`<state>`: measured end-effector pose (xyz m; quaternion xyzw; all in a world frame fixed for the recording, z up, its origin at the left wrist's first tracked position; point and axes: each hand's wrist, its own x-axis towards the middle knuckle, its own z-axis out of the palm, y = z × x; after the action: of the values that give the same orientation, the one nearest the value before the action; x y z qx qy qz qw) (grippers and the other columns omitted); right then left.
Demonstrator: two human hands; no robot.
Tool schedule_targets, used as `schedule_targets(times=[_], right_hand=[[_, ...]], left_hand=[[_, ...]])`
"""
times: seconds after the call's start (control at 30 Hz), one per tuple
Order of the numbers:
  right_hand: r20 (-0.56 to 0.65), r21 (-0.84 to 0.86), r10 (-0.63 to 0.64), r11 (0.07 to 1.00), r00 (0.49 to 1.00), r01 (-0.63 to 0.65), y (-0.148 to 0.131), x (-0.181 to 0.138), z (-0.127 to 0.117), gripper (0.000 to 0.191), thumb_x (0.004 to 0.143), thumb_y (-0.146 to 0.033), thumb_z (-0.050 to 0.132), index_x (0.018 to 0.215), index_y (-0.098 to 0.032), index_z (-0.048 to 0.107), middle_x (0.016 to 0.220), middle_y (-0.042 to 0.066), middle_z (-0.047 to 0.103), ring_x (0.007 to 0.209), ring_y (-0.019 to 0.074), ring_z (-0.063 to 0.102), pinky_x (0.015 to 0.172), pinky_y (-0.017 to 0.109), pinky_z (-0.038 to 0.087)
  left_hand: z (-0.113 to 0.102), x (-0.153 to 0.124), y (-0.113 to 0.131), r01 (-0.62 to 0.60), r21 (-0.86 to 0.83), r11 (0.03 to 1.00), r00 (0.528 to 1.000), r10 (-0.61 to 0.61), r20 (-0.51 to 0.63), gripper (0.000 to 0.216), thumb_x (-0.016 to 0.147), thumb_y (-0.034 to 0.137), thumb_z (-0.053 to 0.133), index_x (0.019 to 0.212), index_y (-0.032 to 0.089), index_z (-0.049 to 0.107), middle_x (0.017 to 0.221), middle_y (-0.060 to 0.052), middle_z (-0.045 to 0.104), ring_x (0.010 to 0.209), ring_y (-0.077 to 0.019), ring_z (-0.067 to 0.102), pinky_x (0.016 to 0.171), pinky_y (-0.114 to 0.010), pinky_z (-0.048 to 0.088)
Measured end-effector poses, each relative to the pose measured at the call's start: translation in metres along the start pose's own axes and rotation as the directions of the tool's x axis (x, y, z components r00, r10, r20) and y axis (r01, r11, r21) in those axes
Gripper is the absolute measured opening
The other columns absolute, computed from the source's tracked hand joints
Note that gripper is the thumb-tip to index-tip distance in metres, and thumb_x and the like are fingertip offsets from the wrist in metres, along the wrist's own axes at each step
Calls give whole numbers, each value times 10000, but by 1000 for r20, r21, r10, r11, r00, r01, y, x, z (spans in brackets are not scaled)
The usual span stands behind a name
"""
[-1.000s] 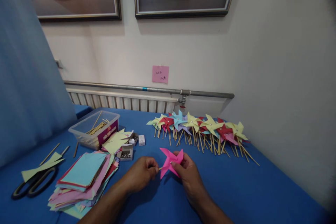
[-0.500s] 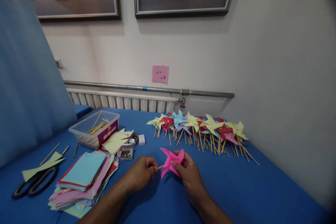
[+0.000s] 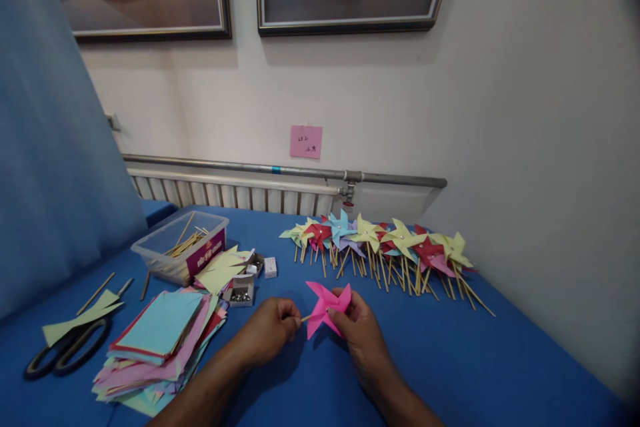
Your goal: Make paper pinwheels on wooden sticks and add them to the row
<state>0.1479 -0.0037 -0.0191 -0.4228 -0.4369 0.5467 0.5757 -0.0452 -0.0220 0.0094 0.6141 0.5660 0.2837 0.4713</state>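
Observation:
A bright pink paper pinwheel (image 3: 320, 307) is held between my two hands above the blue cloth, with a small metal pin at its centre. My left hand (image 3: 273, 327) is closed in a pinch on the thin wooden stick (image 3: 306, 318) that comes out from the pinwheel's left side. On the right, my right hand (image 3: 359, 328) grips the paper blades, the thumb pressed near the pin and the fingers behind. Part of the stick is hidden by the paper and by my left fingers.
Many finished pinwheels (image 3: 367, 233) lie along the back right. At left stand a clear plastic box (image 3: 145, 255) of sticks, a stack of coloured paper (image 3: 160, 323), black-handled scissors (image 3: 83, 350) under a paper piece, and an open box of pins (image 3: 241, 293).

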Motion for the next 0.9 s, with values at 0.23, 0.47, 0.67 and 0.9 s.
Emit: schedule_targets(times=[0.23,0.47,0.67,0.9], right_hand=[[2,-16,7,1000,1000,-7,2,1,0,417,629,-253,795,1015,-185,652,915,35,730,856,224,667,781,316,516],[8,-21,3,1000,1000,-2,-2,0,0,392,623,-248,799,985,-180,663,873,27,726,810,211,663,744,297,514],[21,-17,14,1000,1000,-14,-1,-1,0,413,636,-269,805,1010,-182,653,879,19,718,783,196,652,716,282,505],[25,-27,-5,1000,1000,6,-1,-1,0,394,640,-274,804,995,-177,666,878,28,718,811,211,657,742,297,511]], left_hand=[[1,-1,1,-3,0,1000,1000,3,6,136,775,303,532,757,177,580,596,52,501,497,-90,374,529,-237,278],[1,-1,-1,-6,-7,1000,1000,6,-2,147,778,316,535,770,179,586,604,48,519,499,-92,377,524,-237,283],[0,-1,1,-9,-1,1000,1000,9,3,156,783,328,543,757,179,576,595,51,500,489,-88,368,523,-238,278],[1,-1,1,-7,-5,1000,1000,7,13,157,795,336,556,757,184,573,594,53,508,496,-90,370,520,-232,274]])
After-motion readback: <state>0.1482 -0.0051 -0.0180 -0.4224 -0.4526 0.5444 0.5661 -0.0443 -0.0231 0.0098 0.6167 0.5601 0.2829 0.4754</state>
